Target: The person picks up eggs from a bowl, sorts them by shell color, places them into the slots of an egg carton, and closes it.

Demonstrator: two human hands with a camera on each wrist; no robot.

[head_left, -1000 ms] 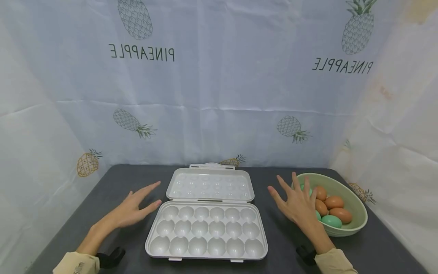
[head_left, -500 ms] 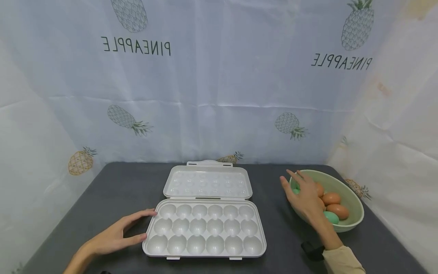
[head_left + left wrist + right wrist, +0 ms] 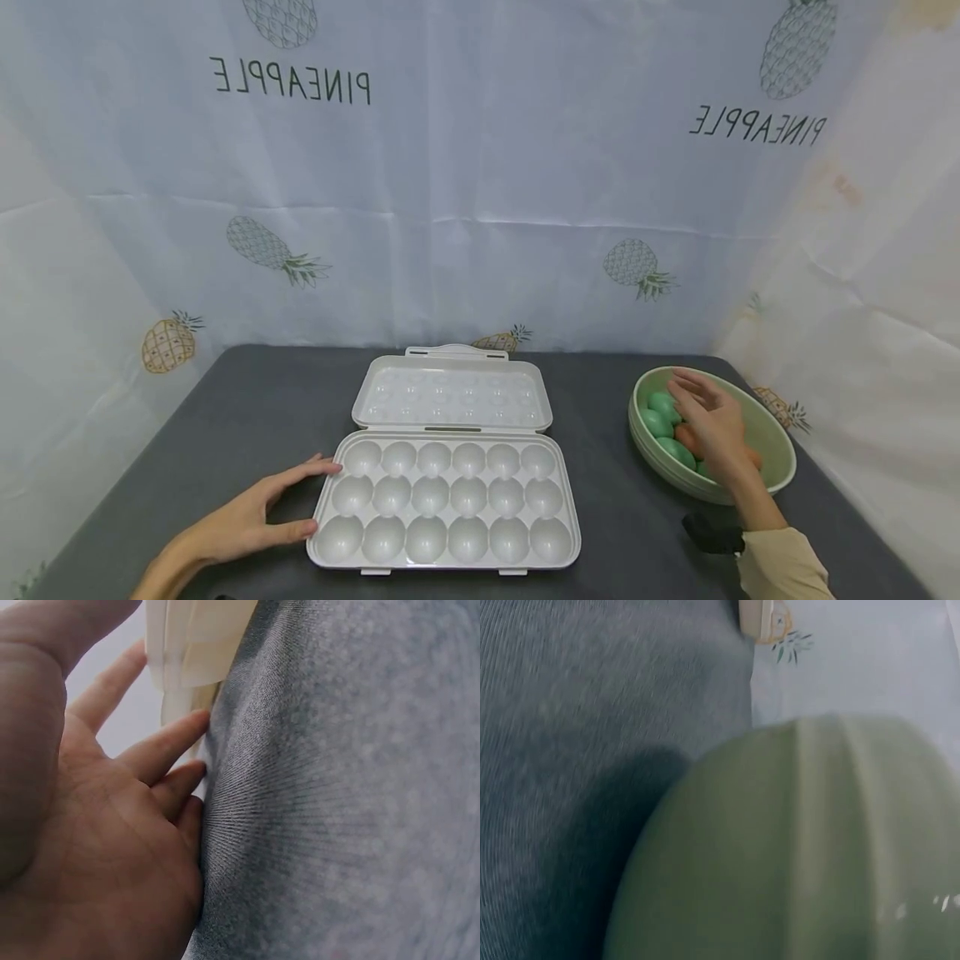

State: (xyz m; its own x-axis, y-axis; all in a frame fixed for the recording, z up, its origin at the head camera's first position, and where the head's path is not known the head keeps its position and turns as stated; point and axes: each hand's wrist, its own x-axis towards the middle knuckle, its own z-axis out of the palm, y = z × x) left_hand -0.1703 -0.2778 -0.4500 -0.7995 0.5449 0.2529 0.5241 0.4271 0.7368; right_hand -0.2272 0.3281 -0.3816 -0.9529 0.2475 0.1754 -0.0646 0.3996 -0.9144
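"White plastic: an open rectangular egg tray (image 3: 447, 497) with three rows of round cups lies at the centre of a dark grey, cloth-covered table (image 3: 285, 408). Where are the person's hands?"

"The left hand (image 3: 243, 521) is at the tray's left side, thumb and index finger spread apart along the rim, the grip loose, touching rather than clasping. The left wrist camera shows the palm, with the other fingertips beside the grey cloth."

"And the right hand (image 3: 716, 425)?"

"Over a pale green, round, ribbed bowl (image 3: 759, 417) on the table's right side, wrist bent, fingers angled toward the bowl's left part. Its underside is hidden, so I cannot tell whether it grasps an egg."

"What does the bowl hold?"

"Smooth green eggs (image 3: 675, 452) grouped to the left, and brown eggs (image 3: 687, 437) partly covered by the hand. The right wrist camera shows mostly the bowl's outer wall."

"The setting?"

"The tray's white, dimpled lid (image 3: 453, 396) lies back behind the cups, near a pale fabric curtain (image 3: 480, 150) printed with pineapples and reversed lettering. A beige sleeve (image 3: 783, 567) covers the right forearm."
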